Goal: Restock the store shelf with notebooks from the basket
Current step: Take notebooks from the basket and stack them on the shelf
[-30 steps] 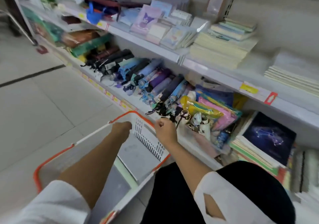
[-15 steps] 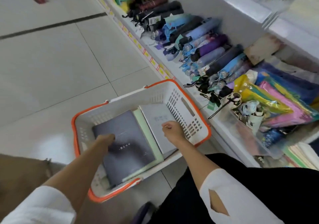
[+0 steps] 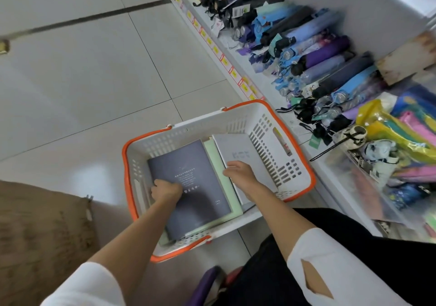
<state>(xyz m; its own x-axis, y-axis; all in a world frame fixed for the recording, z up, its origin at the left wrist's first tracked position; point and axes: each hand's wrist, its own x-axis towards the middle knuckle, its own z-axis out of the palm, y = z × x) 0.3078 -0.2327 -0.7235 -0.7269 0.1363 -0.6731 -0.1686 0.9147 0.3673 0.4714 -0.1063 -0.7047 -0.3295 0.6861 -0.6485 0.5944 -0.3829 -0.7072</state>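
A white basket with an orange rim stands on the floor beside the low shelf. Inside lie a dark blue-grey notebook, a pale green notebook under it, and a light grey notebook leaning against the right wall. My left hand lies on the dark notebook with its fingers curled round the book's left edge. My right hand pinches the left edge of the light grey notebook. The shelf part holding notebooks is out of view.
Folded umbrellas fill the low shelf to the right of the basket, with bright packaged items further right. A brown cardboard box stands at the left. Pale floor tiles stretch beyond the basket.
My head has tilted down from the shelves to the basket. Both hands left the basket's rim, went inside, and now hold the notebooks' edges.
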